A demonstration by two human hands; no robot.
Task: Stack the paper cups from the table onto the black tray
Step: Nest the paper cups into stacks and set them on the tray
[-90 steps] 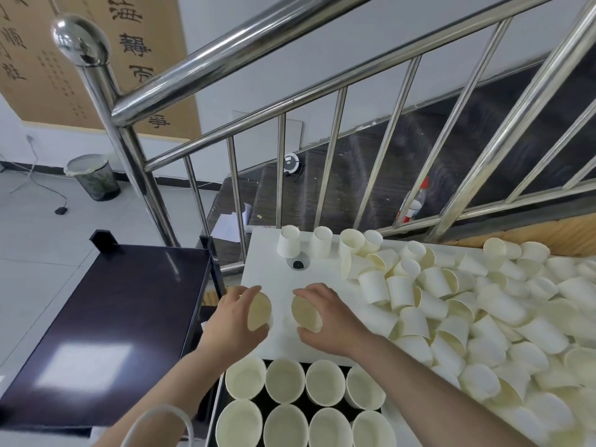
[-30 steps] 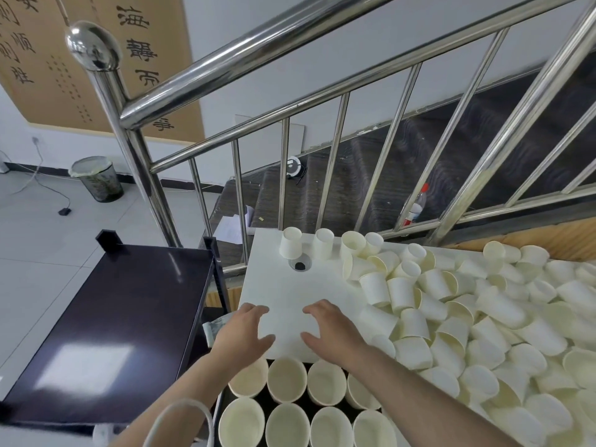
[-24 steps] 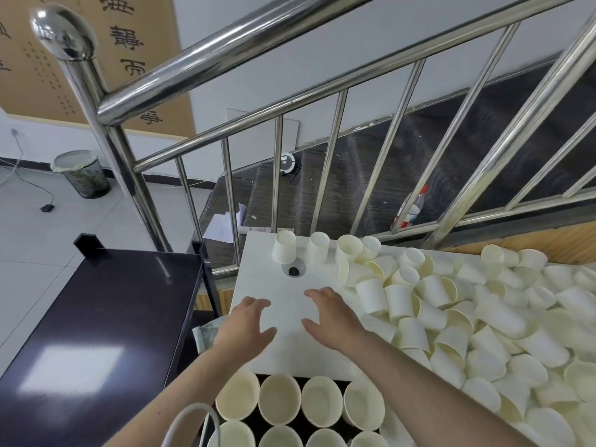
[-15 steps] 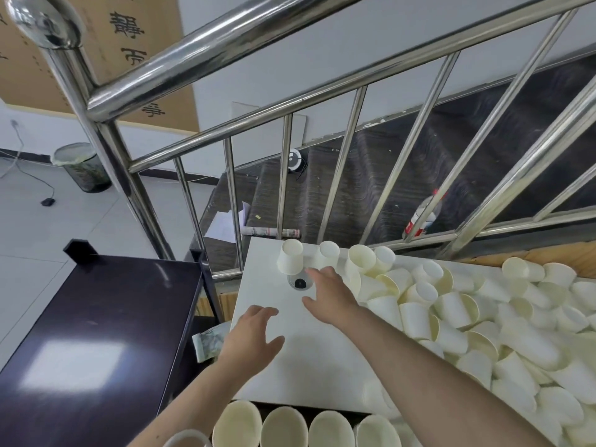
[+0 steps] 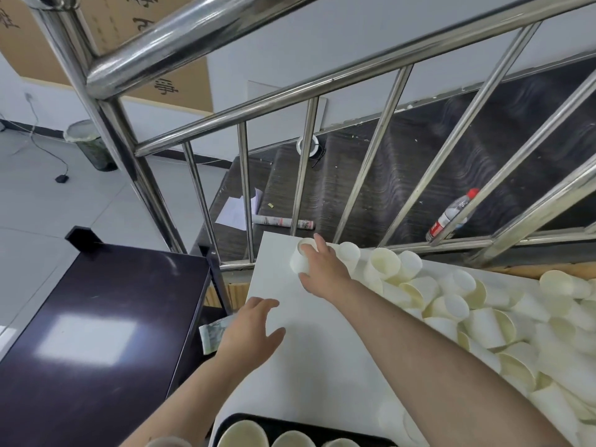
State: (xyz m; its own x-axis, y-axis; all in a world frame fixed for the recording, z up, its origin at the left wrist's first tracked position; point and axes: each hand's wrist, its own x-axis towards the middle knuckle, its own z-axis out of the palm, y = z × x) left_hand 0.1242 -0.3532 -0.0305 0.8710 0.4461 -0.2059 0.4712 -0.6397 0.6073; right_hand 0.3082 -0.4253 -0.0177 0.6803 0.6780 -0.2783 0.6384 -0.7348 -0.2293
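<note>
Head view: our right hand (image 5: 322,269) grasps a cup (image 5: 300,258), partly hiding it; left hand (image 5: 250,333) released; tray (image 5: 290,422) cut off below.

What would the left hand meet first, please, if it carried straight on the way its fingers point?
Probably only bare white table top at first. The left hand points up and slightly right, towards the upside-down white paper cup under the right hand; that cup looks first in line, though depth is unclear.

I stand by an indoor stairwell: steel railing (image 5: 290,101), dark stairs (image 5: 403,175), tiled floor (image 5: 48,208), a calligraphy board (image 5: 167,69) on the wall.
</note>
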